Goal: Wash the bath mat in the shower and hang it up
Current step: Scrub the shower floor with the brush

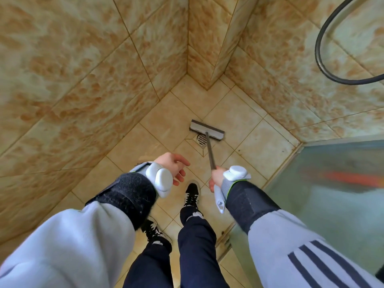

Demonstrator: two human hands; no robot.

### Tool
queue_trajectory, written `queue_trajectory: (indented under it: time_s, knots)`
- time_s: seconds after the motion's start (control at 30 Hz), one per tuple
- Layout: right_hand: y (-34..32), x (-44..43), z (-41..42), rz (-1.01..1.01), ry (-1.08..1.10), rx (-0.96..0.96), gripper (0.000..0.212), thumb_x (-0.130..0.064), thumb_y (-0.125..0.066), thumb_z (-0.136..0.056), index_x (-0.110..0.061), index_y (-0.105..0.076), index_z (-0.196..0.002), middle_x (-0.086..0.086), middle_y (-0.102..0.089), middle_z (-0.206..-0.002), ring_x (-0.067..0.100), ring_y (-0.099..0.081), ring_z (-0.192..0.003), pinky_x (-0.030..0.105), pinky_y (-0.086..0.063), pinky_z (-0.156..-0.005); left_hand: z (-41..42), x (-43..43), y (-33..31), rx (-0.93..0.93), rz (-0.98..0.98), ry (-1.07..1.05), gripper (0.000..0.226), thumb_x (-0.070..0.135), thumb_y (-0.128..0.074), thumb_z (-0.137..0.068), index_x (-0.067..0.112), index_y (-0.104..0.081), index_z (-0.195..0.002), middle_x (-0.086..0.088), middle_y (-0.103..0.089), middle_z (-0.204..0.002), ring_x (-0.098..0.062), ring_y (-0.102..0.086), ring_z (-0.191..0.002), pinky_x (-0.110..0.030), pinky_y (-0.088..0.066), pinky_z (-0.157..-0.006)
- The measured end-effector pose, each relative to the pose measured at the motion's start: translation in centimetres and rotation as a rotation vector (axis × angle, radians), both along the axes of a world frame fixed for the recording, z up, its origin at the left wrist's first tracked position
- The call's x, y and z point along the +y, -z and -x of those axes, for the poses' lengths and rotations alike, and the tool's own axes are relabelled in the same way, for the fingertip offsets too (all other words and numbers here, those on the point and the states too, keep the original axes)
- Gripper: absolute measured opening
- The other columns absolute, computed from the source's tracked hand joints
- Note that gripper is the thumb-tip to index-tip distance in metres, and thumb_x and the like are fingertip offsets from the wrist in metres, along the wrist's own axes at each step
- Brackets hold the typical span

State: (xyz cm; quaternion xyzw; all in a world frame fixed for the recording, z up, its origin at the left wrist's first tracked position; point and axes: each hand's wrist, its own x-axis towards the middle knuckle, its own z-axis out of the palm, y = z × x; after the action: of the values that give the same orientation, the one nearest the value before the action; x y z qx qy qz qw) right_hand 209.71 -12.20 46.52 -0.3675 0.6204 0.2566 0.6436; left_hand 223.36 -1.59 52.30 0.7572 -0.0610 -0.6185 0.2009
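Marbled tan tiled walls (83, 80) rise beyond and to the left of the floor drain (200, 139) and meet in a boxed corner behind it. The beige tiled floor (166, 125) spreads around the drain. Right of the drain stands a frosted glass door (332, 183), with a blurred orange-red streak showing through it. A dark hose (319, 53) loops against the wall, high and far to the right of the drain.

The person stands on the near side of the drain, in pale grey sleeves and dark trousers. One black-and-white shoe (192, 194) is nearer the drain, and the other (153, 229) is further back.

A long-handled scrubber (206, 129) has its flat head on the floor, just at the far edge of the drain. Its dark shaft slants back over the drain's right side.

The right hand (217, 176), near and slightly right of the drain, is wrapped round the shaft's upper end, and the pale grip juts out below the wrist. The left hand (174, 165), near and left of the drain, hangs free with its fingers loosely spread, holding nothing. Each wrist carries a white device.

The bath mat cannot be made out here, so its place cannot be told.
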Motion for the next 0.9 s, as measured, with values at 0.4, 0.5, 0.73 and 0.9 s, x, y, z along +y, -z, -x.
queue_trajectory:
  time_s: [0.4,0.5,0.73,0.9]
  knots:
    - [1.1,-7.3,6.8,0.241,0.316,0.164,0.037,-0.016,-0.026,-0.105,-0.006,-0.039,-0.072,0.008,-0.043,-0.043,0.018,-0.04,-0.035,0.026,-0.032,-0.045,9.0,-7.5,1.2,0.384,-0.06,0.147,0.04,0.029,-0.046,-0.098,0.004,-0.044,-0.129,-0.009,-0.058,-0.079,-0.022,-0.061,-0.064,-0.043,-0.054,-0.073]
    - [2.0,-10.4,8.2,0.181,0.354,0.192,0.029,-0.014,-0.029,-0.105,-0.004,-0.047,-0.084,0.005,-0.055,-0.033,0.018,-0.058,-0.034,0.032,-0.047,-0.059,11.2,-10.7,1.8,0.477,-0.109,0.138,0.052,0.036,-0.046,-0.097,0.005,-0.036,-0.136,-0.012,-0.057,-0.082,-0.024,-0.06,-0.066,-0.044,-0.053,-0.07]
    - [3.4,-13.7,8.3,0.131,0.225,0.192,0.031,-0.006,-0.038,-0.097,-0.01,-0.039,-0.066,0.002,-0.043,-0.025,0.013,-0.047,-0.022,0.013,-0.035,-0.028,12.4,-15.1,3.6,0.487,-0.061,-0.116,0.038,0.013,-0.041,-0.1,0.011,-0.041,-0.138,-0.015,-0.056,-0.08,-0.025,-0.063,-0.053,-0.038,-0.057,-0.051]
    - [5.8,-13.4,6.9,0.136,0.159,0.297,0.017,-0.019,-0.048,-0.088,-0.002,-0.051,-0.087,0.011,-0.059,-0.075,0.021,-0.051,-0.07,0.026,-0.042,-0.07,9.4,-16.0,4.2,0.627,-0.118,-0.277,0.036,0.033,-0.05,-0.095,0.003,-0.059,-0.114,-0.016,-0.064,-0.083,-0.02,-0.067,-0.05,-0.025,-0.056,-0.046]
